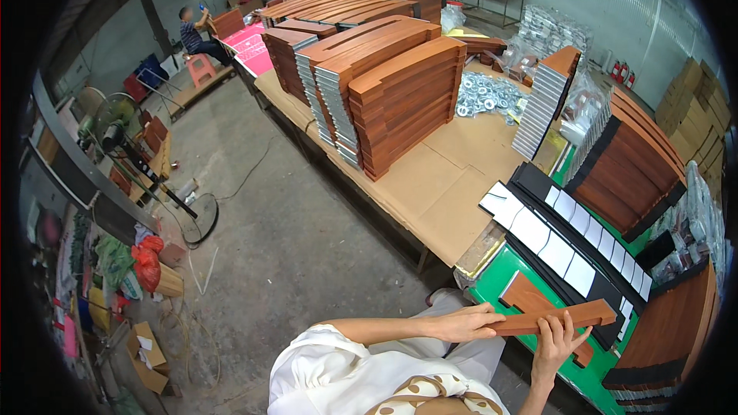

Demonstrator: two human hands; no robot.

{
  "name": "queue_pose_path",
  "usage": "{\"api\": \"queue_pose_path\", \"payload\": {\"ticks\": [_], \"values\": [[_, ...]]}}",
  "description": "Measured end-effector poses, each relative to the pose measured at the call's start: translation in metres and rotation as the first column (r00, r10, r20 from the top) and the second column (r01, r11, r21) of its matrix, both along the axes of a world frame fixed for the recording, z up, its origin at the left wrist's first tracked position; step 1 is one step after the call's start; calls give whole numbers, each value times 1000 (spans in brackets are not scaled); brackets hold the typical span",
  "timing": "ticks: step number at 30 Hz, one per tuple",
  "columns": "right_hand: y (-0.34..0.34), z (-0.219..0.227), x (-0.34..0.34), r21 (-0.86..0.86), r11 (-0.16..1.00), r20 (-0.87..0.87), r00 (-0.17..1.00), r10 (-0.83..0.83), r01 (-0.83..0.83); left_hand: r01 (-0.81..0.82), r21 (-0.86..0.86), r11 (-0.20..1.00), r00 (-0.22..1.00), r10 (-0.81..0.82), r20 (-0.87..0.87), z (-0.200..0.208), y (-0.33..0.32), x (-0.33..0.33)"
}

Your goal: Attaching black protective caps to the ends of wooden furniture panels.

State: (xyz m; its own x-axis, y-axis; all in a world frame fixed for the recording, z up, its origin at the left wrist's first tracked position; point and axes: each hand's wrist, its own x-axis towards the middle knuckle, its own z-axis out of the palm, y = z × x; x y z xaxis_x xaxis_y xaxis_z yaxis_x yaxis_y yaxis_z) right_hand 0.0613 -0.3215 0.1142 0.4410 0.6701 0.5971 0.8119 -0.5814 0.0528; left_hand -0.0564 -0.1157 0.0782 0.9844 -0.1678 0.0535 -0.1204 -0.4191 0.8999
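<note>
A narrow reddish-brown wooden slat [592, 313] with a notched right end is held up in both hands over the green tabletop [486, 289]. My left hand [467, 323] grips its left end. Further right, the fingers of my right hand [559, 344] wrap over its near edge. Partly beneath the slat, another brown wooden piece [526, 292] lies on the green surface. Just beyond sit long black strips [530, 180] and white strips [550, 242] in a slanting row.
Tall stacks of wooden slats [407, 100] stand on the cardboard-covered table [453, 207]. More stacks [626, 169] crowd the right side. Bagged metal rings [486, 96] lie farther back. A pedestal fan [115, 131] stands on the floor at left; other people are in the background.
</note>
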Motion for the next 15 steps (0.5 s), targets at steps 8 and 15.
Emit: {"api": "queue_pose_path", "payload": {"ticks": [8,15], "values": [[-3,1,-14,20,997,-70,994,78,-77,-67,189,980,997,57,58,16,-4,-26],[-13,4,1,-2,999,-175,983,51,-52,-331,448,831,890,119,439,44,29,-12]]}}
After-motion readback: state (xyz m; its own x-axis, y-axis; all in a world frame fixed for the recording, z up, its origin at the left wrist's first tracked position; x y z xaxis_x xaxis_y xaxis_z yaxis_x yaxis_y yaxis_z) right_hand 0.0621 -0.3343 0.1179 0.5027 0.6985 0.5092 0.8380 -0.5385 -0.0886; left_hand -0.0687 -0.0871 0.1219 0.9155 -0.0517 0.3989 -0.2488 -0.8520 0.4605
